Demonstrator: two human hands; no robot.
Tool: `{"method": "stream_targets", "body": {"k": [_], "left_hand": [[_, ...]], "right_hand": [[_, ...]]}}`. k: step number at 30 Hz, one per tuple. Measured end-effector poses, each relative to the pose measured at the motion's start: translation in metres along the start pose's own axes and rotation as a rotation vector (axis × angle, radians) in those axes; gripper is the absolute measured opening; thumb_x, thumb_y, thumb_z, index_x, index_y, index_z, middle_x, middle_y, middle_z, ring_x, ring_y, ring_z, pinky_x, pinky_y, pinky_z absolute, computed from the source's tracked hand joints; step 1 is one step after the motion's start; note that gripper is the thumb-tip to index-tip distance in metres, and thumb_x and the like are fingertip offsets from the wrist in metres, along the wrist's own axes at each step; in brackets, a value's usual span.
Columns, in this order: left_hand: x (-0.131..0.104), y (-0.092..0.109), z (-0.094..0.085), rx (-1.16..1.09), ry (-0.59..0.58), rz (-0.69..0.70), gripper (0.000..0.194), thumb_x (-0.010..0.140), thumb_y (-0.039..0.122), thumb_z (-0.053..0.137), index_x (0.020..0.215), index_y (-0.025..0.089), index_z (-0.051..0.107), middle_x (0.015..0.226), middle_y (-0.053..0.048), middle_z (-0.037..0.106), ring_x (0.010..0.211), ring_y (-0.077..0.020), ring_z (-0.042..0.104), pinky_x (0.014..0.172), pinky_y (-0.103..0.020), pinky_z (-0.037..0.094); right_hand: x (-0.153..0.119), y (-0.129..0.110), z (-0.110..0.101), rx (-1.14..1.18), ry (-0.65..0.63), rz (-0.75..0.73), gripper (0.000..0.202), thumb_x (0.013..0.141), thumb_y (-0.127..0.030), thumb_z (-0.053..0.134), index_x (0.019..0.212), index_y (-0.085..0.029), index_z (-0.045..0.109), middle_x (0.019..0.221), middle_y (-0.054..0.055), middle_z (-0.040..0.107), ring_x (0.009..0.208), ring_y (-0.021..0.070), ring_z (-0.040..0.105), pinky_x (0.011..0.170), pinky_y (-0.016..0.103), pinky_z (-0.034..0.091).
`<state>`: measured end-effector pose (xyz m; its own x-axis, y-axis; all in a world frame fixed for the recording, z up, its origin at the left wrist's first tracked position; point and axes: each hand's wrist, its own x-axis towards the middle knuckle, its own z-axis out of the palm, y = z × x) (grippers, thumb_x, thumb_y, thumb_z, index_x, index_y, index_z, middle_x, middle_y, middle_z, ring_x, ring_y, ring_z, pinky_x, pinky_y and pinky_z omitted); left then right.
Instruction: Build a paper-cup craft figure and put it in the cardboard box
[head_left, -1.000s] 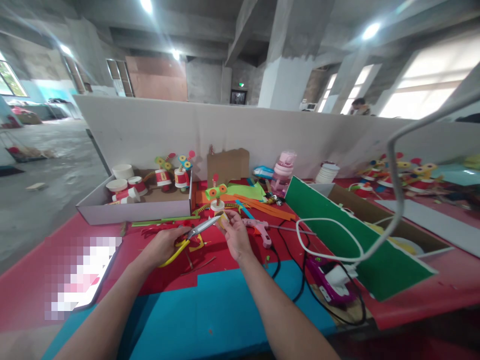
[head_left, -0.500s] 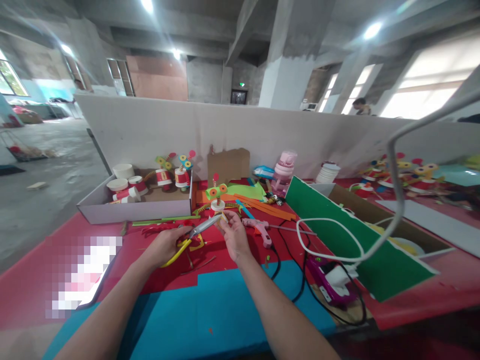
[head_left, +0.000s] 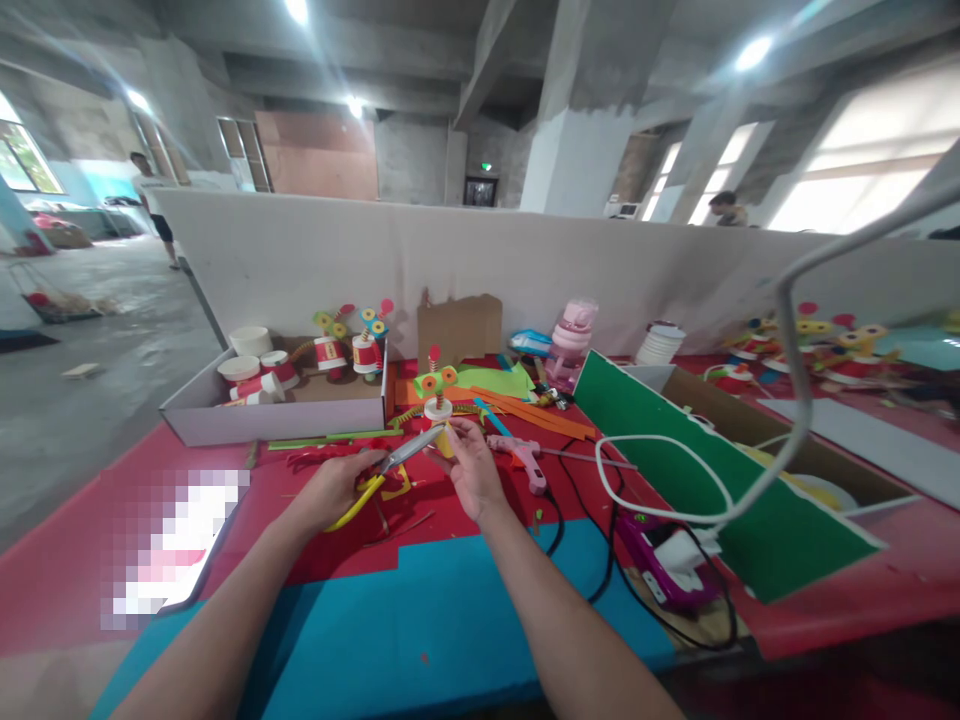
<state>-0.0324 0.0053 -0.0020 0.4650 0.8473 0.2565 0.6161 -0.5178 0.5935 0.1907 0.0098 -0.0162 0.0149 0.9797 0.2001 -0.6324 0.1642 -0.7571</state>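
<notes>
My left hand (head_left: 335, 492) is closed around the yellow handle of a pair of scissors (head_left: 409, 449), whose blades point up and to the right. The blade tips reach the small yellow piece of paper (head_left: 445, 441) that my right hand (head_left: 474, 467) pinches between its fingers. Whether the blades touch the paper, I cannot tell. Just behind stands a paper-cup figure (head_left: 438, 408) with a green eye strip, a coiled neck and a red disc on top. Yellow paper scraps (head_left: 397, 484) and red paper strips (head_left: 330, 452) lie below and beside the scissors.
A pink glue gun (head_left: 523, 460) lies right of my right hand, its black cord running to a purple power strip (head_left: 660, 565). A white box (head_left: 274, 422) of paper cups stands left, a green-sided box (head_left: 712, 480) right. A blue sheet (head_left: 405, 630) covers the front.
My right hand has turned the yellow paper, so more of it shows beside the blade tips. The scissors have hardly moved. A person has come into view at the far left.
</notes>
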Motion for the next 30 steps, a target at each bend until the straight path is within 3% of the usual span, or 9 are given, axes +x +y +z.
{"method": "stream_targets", "body": {"k": [13, 22, 30], "left_hand": [[0.0015, -0.0029, -0.0003, 0.048, -0.034, -0.009, 0.041, 0.085, 0.038, 0.052, 0.118, 0.016, 0.063, 0.087, -0.010, 0.072, 0.076, -0.0226, 0.066, 0.065, -0.027, 0.049], [0.0007, -0.0013, -0.0042, 0.068, 0.026, -0.006, 0.041, 0.082, 0.040, 0.054, 0.115, 0.017, 0.064, 0.084, -0.008, 0.072, 0.077, -0.0224, 0.065, 0.065, -0.025, 0.048], [0.0004, -0.0011, -0.0058, 0.091, 0.022, -0.008, 0.044, 0.083, 0.040, 0.053, 0.121, 0.018, 0.060, 0.091, -0.008, 0.072, 0.081, -0.0220, 0.066, 0.069, -0.025, 0.047]], "right_hand": [[0.0021, 0.0017, -0.0009, 0.031, 0.003, -0.013, 0.025, 0.074, -0.032, 0.073, 0.093, -0.025, 0.059, 0.096, -0.002, 0.065, 0.094, 0.0158, 0.062, 0.089, 0.037, 0.052], [0.0069, 0.0013, -0.0001, 0.006, 0.066, -0.022, 0.031, 0.067, -0.031, 0.078, 0.092, -0.021, 0.064, 0.100, 0.000, 0.067, 0.093, 0.0154, 0.063, 0.093, 0.035, 0.050], [0.0041, -0.0027, -0.0034, 0.005, 0.039, -0.032, 0.033, 0.069, -0.027, 0.077, 0.095, -0.026, 0.056, 0.095, -0.003, 0.065, 0.080, 0.0128, 0.066, 0.086, 0.037, 0.054]]}}
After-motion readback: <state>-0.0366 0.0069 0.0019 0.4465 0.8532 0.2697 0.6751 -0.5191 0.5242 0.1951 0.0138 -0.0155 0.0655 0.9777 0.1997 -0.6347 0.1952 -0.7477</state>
